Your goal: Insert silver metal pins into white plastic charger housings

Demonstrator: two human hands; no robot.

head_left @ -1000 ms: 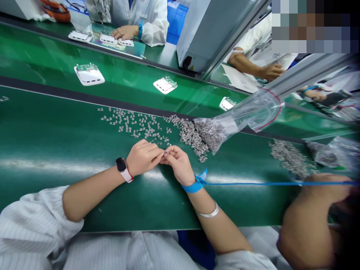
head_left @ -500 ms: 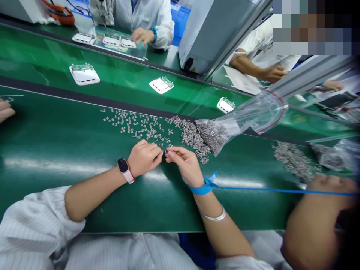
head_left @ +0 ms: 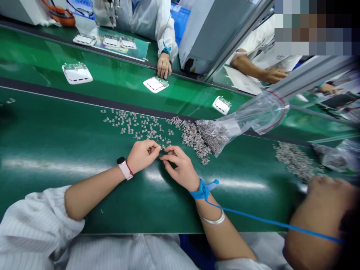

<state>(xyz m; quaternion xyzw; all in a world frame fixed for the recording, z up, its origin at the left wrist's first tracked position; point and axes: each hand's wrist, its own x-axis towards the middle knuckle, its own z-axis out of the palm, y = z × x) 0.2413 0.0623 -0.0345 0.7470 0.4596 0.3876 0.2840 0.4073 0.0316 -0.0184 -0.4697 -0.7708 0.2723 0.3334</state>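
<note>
My left hand [head_left: 143,155], with a watch on its wrist, pinches a small silvery metal piece [head_left: 162,147] between thumb and fingertips. Just to its right is my right hand [head_left: 182,167], thumb and forefinger apart, with nothing visible between them. A blue strap [head_left: 203,190] circles that wrist. Beyond both hands lies a loose spread of small metal pieces [head_left: 135,123]. A denser heap of the same pieces [head_left: 194,138] lies to the right, at the mouth of a clear plastic bag [head_left: 216,135] partly full of them. Their exact kind is too small to make out.
Past the dark rail, a green belt [head_left: 112,80] carries white casings with circuit boards [head_left: 77,74]. A co-worker's hand [head_left: 164,65] reaches to the middle casing. At right, another person's arm [head_left: 317,213] is near a second heap [head_left: 295,161]. A blue cord [head_left: 270,222] stretches right.
My right thumb and forefinger have parted and drawn slightly away from my left hand. The casings have shifted left. The co-worker's hand has come over the belt; a hand at far left has left view.
</note>
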